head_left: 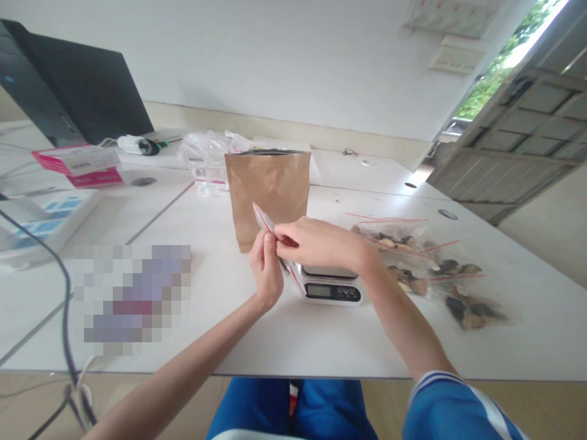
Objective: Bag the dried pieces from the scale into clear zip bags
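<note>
Small clear zip bag (262, 221) w/ red seal line, prob. empty: thin, light, floppy, slick film, best gripped at the top strip. Left hand (266, 269) and right hand (316, 243) both pinch it at its upper edge, fingertips together. Just under hands: digital scale (331, 284). Behind them: upright brown paper pouch (268, 192), contents hidden. Right of right hand: filled zip bags (426, 269) w/ dark lumpy pieces.

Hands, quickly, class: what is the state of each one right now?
Left hand: fingers closed on the small zip bag.
Right hand: fingers pinching the same zip bag at its top edge.
</note>
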A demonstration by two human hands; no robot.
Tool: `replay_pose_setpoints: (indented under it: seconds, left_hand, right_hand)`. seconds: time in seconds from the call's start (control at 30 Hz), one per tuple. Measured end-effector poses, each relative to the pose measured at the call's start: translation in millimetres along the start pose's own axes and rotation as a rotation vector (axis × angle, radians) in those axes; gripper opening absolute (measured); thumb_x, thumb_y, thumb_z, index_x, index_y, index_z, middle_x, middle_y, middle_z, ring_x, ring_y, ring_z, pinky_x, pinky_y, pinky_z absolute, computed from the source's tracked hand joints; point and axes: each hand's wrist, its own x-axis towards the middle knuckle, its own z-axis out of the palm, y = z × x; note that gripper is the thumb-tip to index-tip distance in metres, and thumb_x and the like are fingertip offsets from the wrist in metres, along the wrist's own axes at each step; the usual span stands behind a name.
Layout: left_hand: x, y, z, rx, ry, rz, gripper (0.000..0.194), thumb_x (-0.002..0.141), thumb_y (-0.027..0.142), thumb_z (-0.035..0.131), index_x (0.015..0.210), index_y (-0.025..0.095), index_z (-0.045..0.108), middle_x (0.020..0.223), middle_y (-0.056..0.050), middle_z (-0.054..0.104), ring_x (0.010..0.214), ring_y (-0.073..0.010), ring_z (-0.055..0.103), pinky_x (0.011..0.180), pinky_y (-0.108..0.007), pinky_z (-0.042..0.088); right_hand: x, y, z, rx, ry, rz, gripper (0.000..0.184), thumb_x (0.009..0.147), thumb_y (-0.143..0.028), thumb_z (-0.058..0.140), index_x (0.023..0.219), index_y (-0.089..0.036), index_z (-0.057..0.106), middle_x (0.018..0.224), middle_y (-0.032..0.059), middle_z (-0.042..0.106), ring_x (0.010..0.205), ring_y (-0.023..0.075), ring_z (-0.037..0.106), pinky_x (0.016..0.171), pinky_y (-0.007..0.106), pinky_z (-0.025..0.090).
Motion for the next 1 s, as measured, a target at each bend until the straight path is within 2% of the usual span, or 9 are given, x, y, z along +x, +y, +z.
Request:
replay_pose_setpoints:
  seconds: [0.1,0.27,0.4,0.5,0.7,0.8,1.0]
  left_hand:
    - [-1.4,-1.8,-1.5,0.021,-0.008,0.013,0.045,0.088,0.052,0.047,0.058,0.018,0.044,0.059,0.003,0.042,0.056,-0.0093,0.039,0.055,-0.023,0.034]
    - [-3.3,-0.6,-1.7,0.013,0.016,0.025,0.043,0.089,0.052,0.045,0.062,0.018,0.046,0.061,0.003,0.045,0.058,-0.0098,0.042,0.058,-0.023,0.036]
    - [-4.5,4.2,0.0,-0.008,0.037,0.023,0.040,0.090,0.049,0.043,0.067,0.018,0.048,0.063,0.003,0.046,0.059,-0.0099,0.044,0.058,-0.023,0.037]
    - [-4.3,4.3,0.4,-0.009,0.049,0.013,0.041,0.089,0.051,0.044,0.065,0.018,0.045,0.061,0.004,0.043,0.057,-0.0094,0.041,0.056,-0.023,0.035]
    - [-4.4,-4.4,-2.9,0.011,-0.034,0.003,0.045,0.087,0.056,0.046,0.061,0.019,0.043,0.058,0.004,0.041,0.054,-0.0092,0.038,0.052,-0.023,0.032]
    - [-5.0,-5.6,-2.9,0.022,-0.056,0.013,0.047,0.087,0.057,0.045,0.059,0.019,0.041,0.056,0.004,0.039,0.051,-0.0089,0.036,0.049,-0.023,0.030]
    - [-3.1,-2.1,-1.7,0.047,-0.023,0.040,0.046,0.090,0.053,0.041,0.058,0.020,0.038,0.055,0.004,0.039,0.051,-0.0097,0.036,0.050,-0.024,0.031]
  right_hand:
    - [-5.3,-5.3,-1.5,-0.020,-0.008,0.025,0.020,0.088,-0.024,0.042,0.072,-0.018,0.051,0.066,0.0009,0.059,0.055,0.0108,0.044,0.054,0.026,0.025]
    - [0.7,5.1,-3.4,0.015,-0.117,-0.014,0.030,0.092,-0.034,0.039,0.067,-0.018,0.046,0.065,0.0007,0.056,0.057,0.0107,0.045,0.055,0.025,0.028]
    - [4.8,9.4,-3.3,0.077,-0.132,-0.109,0.028,0.092,-0.029,0.039,0.066,-0.018,0.041,0.063,-0.0025,0.049,0.056,0.0091,0.043,0.055,0.024,0.029]
    - [4.3,9.0,-3.8,0.080,-0.115,-0.131,0.028,0.092,-0.024,0.039,0.065,-0.018,0.039,0.062,-0.0037,0.046,0.056,0.0084,0.041,0.055,0.024,0.029]
    - [6.9,19.7,-7.3,0.181,-0.219,-0.224,0.023,0.091,-0.019,0.039,0.070,-0.016,0.048,0.067,-0.0020,0.050,0.061,0.0096,0.044,0.058,0.023,0.032]
    - [11.4,29.6,-7.8,0.296,-0.264,-0.255,0.025,0.090,-0.021,0.039,0.067,-0.016,0.048,0.061,-0.0032,0.046,0.058,0.0092,0.042,0.057,0.022,0.034]
    - [16.1,39.1,-6.0,0.362,-0.163,-0.248,0.031,0.090,-0.033,0.045,0.064,-0.016,0.047,0.059,-0.0051,0.039,0.054,0.0077,0.035,0.052,0.022,0.028]
